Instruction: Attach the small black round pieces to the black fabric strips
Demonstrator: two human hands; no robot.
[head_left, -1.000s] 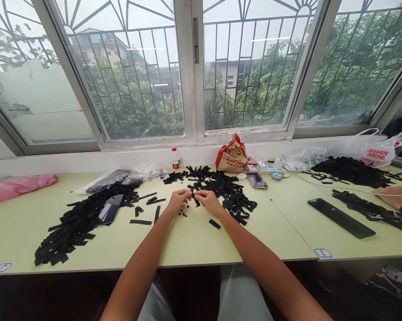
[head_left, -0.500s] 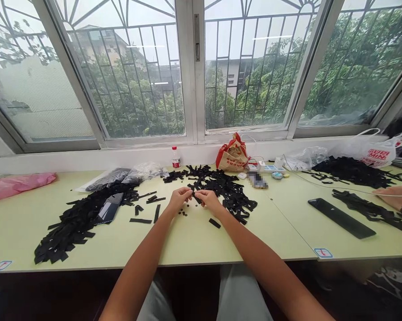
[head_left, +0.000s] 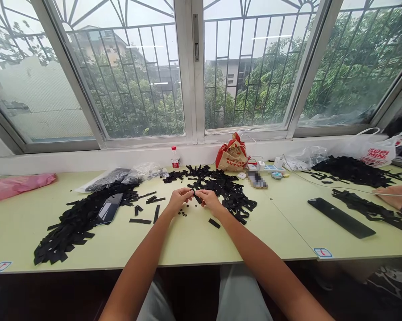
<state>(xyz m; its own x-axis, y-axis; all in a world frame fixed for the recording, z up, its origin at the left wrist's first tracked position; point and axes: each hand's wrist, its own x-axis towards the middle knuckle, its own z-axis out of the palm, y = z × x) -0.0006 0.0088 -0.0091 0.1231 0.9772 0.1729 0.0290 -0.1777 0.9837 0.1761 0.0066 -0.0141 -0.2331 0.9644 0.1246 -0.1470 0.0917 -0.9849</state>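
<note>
My left hand and my right hand meet over the table, fingers pinched close together. Between them is a short black fabric strip, gripped by the fingertips of both. Small black rings lie on the tabletop just below the hands. Beyond and to the right spreads a loose pile of black strips. One single strip lies apart near my right wrist, and a few more are left of my left forearm. Fingertip detail is too small to make out.
A long heap of black strips with a dark phone-like slab on it lies left. At the back stand a bottle and a paper bag. Rightward are a black flat bar and another person's hand.
My hands shift very slightly at the fingertips, still pinching the black strip. The things on the table stay where they were.
</note>
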